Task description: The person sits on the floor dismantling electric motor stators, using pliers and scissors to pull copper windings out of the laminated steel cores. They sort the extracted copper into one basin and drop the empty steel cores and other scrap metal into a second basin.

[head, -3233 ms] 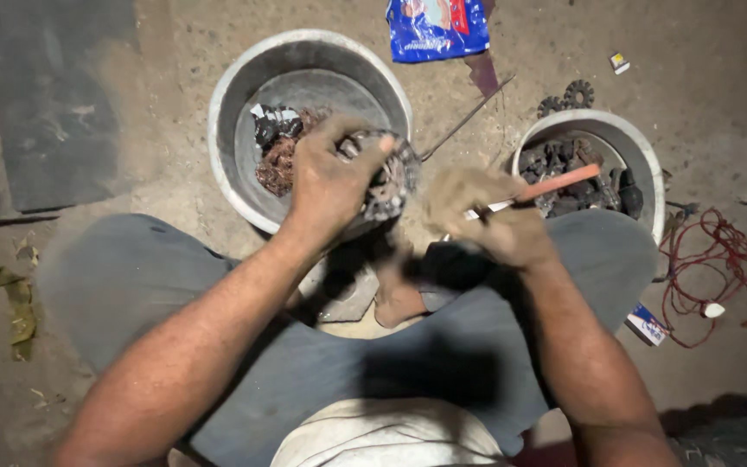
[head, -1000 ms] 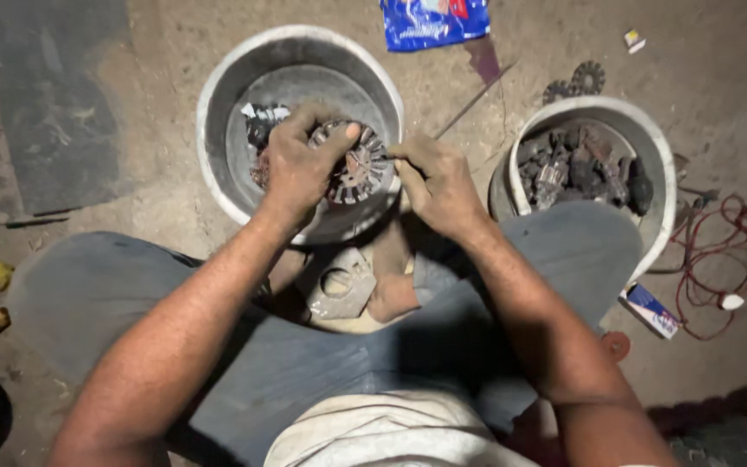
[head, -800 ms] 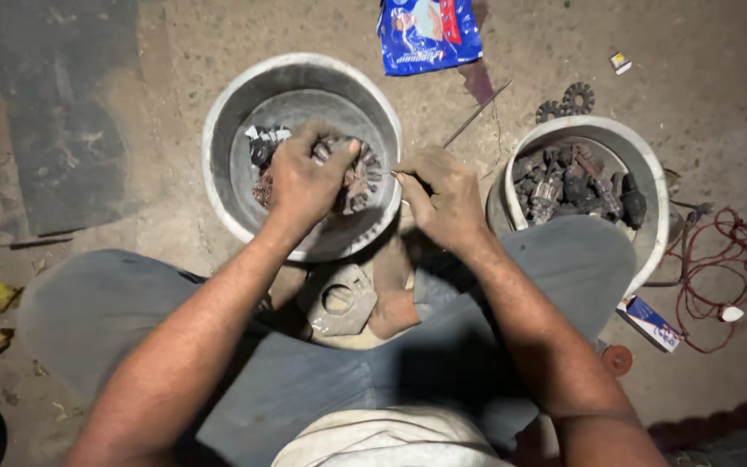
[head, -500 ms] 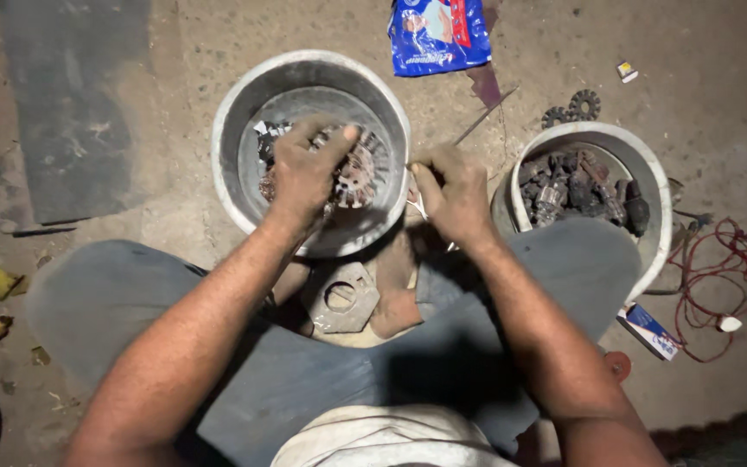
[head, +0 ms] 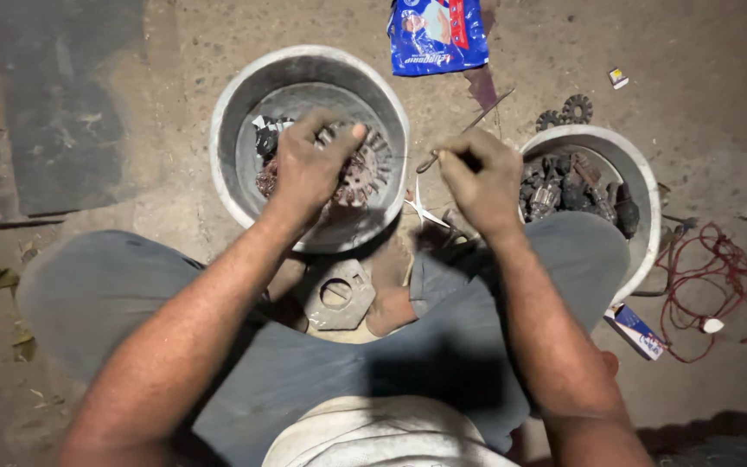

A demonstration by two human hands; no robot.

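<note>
My left hand point(head: 309, 164) grips a round, toothed metal part point(head: 360, 173) wound with copper wire, holding it over the big grey metal bowl point(head: 235, 104). Just to the right of the bowl, my right hand point(head: 482, 177) is closed on a thin metal tool point(head: 432, 159) whose tip points left toward the toothed part. I sit on the ground with my knees spread, and a flat grey metal plate with a round hole point(head: 337, 296) lies between my legs.
A second, smaller bowl point(head: 637, 173) at the right holds several dark metal scraps. A blue packet point(head: 437, 35) lies at the top, small gears point(head: 568, 111) above the right bowl, red wire point(head: 719, 290) at the far right, a dark mat point(head: 58, 104) at the left.
The orange-handled tool seen earlier has left my right hand, which now holds a thin metal tool and has drawn slightly right, away from the toothed part. My left hand keeps its grip.
</note>
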